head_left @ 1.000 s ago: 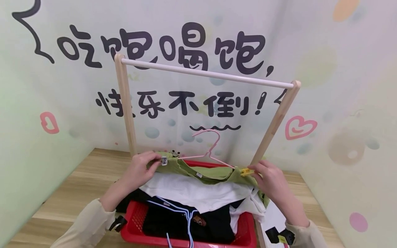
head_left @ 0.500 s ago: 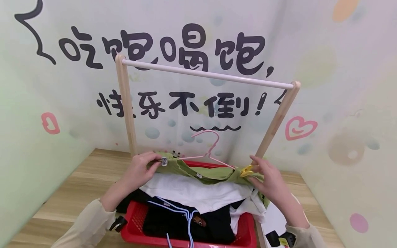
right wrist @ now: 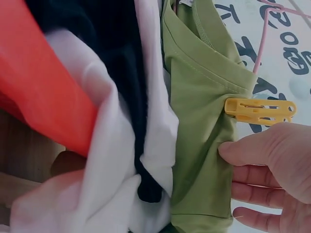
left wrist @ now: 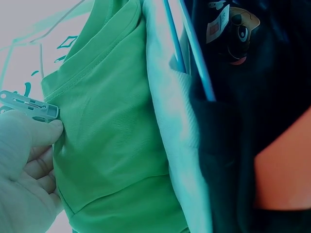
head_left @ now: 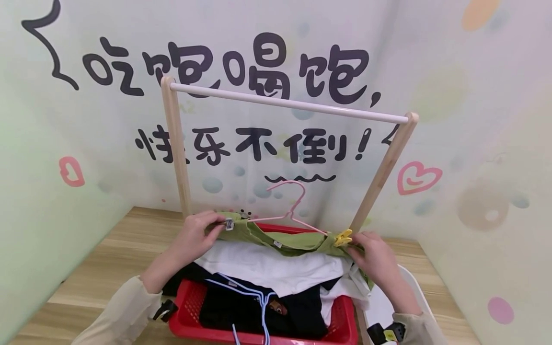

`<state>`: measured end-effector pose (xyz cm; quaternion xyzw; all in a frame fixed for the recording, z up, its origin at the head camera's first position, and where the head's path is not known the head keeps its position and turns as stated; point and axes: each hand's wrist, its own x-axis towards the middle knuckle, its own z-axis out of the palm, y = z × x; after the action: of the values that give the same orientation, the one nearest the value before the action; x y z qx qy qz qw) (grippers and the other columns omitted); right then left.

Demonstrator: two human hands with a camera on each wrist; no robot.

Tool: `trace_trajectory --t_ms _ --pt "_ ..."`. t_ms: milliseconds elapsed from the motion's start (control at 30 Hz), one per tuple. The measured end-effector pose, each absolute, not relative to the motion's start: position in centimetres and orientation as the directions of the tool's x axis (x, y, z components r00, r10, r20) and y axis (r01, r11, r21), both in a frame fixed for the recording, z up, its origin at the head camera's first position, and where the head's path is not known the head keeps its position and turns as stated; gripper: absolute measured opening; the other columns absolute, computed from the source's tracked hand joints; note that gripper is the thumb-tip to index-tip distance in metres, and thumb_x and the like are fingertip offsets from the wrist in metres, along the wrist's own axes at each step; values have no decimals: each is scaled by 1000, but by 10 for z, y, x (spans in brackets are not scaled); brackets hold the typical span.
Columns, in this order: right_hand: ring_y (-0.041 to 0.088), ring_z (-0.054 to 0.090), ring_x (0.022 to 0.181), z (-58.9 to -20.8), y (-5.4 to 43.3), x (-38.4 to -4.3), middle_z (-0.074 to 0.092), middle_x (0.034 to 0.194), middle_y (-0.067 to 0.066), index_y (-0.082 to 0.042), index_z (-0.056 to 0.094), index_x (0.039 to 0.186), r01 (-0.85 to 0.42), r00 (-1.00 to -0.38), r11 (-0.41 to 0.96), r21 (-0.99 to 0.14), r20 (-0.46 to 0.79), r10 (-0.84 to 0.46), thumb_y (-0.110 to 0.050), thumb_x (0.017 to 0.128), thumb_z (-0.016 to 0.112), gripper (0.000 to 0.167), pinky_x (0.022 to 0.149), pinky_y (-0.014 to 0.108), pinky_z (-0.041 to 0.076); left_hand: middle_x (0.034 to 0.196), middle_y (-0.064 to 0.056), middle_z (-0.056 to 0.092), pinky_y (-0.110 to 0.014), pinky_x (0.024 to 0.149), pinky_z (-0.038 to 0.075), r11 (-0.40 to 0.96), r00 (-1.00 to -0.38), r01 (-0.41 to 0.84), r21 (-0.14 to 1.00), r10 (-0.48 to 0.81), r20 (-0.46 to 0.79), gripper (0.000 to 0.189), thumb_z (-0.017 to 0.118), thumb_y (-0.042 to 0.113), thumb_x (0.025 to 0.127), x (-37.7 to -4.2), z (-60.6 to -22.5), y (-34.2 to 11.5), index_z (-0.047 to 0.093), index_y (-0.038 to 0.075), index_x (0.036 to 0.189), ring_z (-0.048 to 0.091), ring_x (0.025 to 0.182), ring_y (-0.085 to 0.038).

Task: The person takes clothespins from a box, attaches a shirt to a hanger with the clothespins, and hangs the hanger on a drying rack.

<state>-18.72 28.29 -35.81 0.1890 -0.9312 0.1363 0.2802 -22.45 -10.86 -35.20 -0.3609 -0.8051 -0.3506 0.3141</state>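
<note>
The rack (head_left: 289, 102) rises behind the red basket (head_left: 189, 303). The green shirt (right wrist: 204, 126) lies over white clothing (head_left: 265, 268) there, the pink hanger (head_left: 290, 214) in its neck. The left hand (head_left: 199, 233) pinches its shoulder by a pale clip (left wrist: 31, 106); the right hand (head_left: 377, 256) has just released the yellow clip (right wrist: 260, 111) and pinches cloth beside it, so that side seems fastened.

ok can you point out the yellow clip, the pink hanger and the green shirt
Yellow clip (right wrist: 257, 113), right wrist view: the middle of its body.
Pink hanger (head_left: 290, 213), head view: the neck below its hook.
Green shirt (left wrist: 109, 128), left wrist view: the fabric below its neckline.
</note>
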Motion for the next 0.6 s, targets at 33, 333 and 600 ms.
trace_trajectory --t_ms 33,333,600 --pt "25 59 74 -359 283 -187 62 74 3 -7 65 78 -424 -771 893 -150 577 -270 2 67 79 20 60 42 50 77 -8 65 -21 53 48 494 -543 801 339 361 758 21 70 -19 68 -224 -352 -108 66 -4 82 57 64 -11" --pt "24 59 72 -358 282 -187 61 72 2 -8 64 74 -414 -771 899 -144 580 -262 3 66 78 20 58 40 50 78 -10 66 -20 54 50 470 -526 816 337 361 771 21 70 -20 67 -226 -350 -107 66 -6 83 59 64 -14" --pt "22 60 70 -352 283 -184 63 74 4 -8 64 76 -426 -774 894 -138 568 -281 2 67 78 20 56 38 50 79 -11 67 -22 55 51 476 -507 822 314 357 784 21 70 -20 67 -228 -348 -108 67 -6 82 61 66 -16"
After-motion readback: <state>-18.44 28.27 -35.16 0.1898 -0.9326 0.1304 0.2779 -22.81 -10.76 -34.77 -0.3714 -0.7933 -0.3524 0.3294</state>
